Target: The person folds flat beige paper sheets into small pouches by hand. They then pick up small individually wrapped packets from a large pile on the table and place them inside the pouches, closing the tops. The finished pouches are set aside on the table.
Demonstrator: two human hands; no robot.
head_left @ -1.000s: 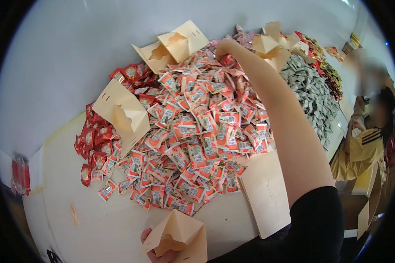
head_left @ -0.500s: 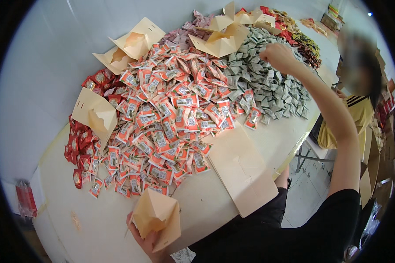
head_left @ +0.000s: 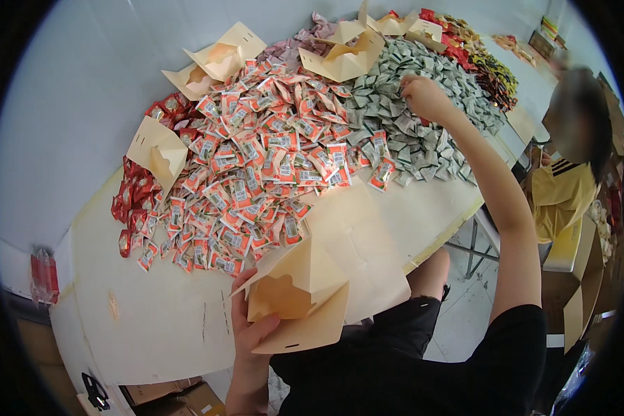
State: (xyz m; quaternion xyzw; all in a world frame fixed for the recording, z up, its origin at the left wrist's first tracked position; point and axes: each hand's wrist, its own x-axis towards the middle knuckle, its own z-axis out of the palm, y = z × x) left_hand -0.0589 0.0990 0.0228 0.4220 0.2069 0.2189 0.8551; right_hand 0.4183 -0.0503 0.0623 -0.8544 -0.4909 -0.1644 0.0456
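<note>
My left hand [head_left: 251, 322] grips an open cream paper box [head_left: 312, 305] by its left side, thumb on the near flap. The box is tilted, with its opening showing, above the near end of a stack of flat cream cardboard sheets [head_left: 371, 243]. My right arm reaches far across the table. Over the heap of grey-green sachets [head_left: 430, 152], my right hand [head_left: 426, 99] has its fingers curled together; whatever is in them cannot be made out. A large heap of red-and-white sachets [head_left: 270, 159] lies left of it.
More open cream boxes rest on the heaps, one [head_left: 158, 156] at left, one [head_left: 347, 57] at the back. Red packets [head_left: 135, 197] lie far left; dark and yellow packets [head_left: 496, 80] back right. A person in a yellow top [head_left: 560, 197] sits right, beyond the table edge [head_left: 442, 239].
My left hand has brought the paper box up and to the right, over the cardboard stack. My right hand stays over the grey-green sachets, slightly shifted. The view has shifted a little.
</note>
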